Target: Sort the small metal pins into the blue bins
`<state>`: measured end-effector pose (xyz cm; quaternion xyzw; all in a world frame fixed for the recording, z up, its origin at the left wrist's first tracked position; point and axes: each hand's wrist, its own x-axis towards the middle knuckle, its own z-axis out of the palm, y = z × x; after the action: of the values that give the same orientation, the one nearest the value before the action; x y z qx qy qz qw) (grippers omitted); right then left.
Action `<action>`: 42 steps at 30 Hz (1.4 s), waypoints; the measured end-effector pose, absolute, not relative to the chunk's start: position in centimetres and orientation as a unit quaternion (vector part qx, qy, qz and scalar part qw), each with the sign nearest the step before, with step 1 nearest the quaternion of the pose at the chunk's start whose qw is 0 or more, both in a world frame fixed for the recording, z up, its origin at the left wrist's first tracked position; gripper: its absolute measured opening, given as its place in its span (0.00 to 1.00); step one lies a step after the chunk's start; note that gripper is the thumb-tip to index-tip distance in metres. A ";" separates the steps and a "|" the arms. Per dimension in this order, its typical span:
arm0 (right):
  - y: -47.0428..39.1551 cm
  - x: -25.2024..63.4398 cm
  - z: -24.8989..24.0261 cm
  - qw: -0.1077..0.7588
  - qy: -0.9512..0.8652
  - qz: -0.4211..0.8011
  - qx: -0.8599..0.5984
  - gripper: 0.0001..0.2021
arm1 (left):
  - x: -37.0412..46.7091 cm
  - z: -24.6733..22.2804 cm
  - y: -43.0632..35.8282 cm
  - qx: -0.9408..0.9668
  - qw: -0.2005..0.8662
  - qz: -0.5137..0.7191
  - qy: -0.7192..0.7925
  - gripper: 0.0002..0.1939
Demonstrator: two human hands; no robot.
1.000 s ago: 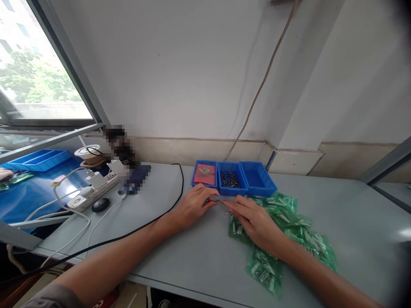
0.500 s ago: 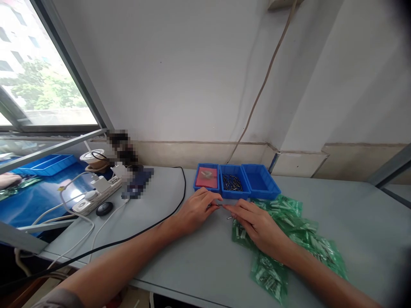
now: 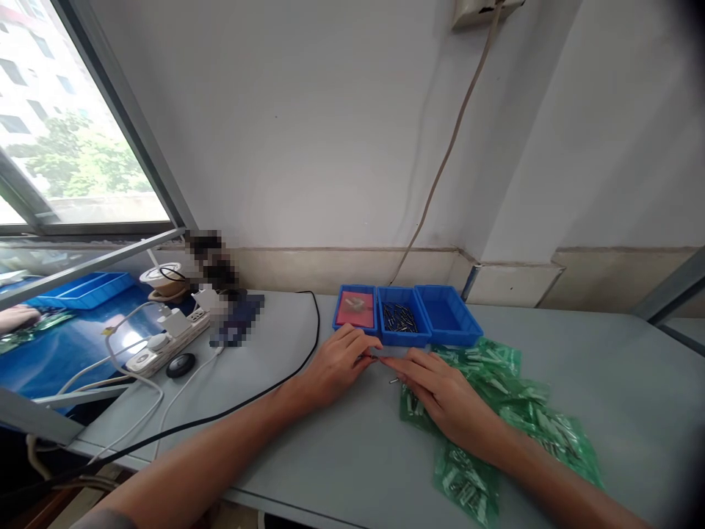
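Note:
My left hand (image 3: 340, 365) is closed in a pinch on a small thin metal pin (image 3: 374, 358), whose exact kind is too small to make out. The fingertips of my right hand (image 3: 445, 391) meet the pin's right end. Under those fingers a short silvery metal cylinder (image 3: 393, 381) pokes out; whether the hand grips it or it lies on the table is unclear. Green plastic bags (image 3: 499, 378) of small metal parts lie beneath and beyond my right hand. Just behind the hands stands a blue bin (image 3: 404, 339) holding many dark metal pins.
To its left a blue bin (image 3: 337, 317) holds a red piece with a small clear bag; to its right is another blue bin (image 3: 454, 334). A black cable (image 3: 258, 397) crosses the grey table (image 3: 330, 463). A power strip (image 3: 184, 339) and black mouse (image 3: 180, 365) sit left.
The view has tilted slightly upward, so everything sits a little lower. Both hands keep nearly the same pose, fingertips together at the pin.

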<state>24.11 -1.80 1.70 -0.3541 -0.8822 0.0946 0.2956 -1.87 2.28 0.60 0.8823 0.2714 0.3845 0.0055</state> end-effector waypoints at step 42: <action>-0.2 24.5 2.6 0.461 -0.539 0.530 -0.465 0.24 | -2.1 0.8 2.3 0.868 0.012 0.383 0.314 0.11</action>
<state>24.53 -0.24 2.64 -0.4647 -0.5388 0.5299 0.4615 -2.08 2.27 0.76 0.8684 0.3141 0.3835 0.0123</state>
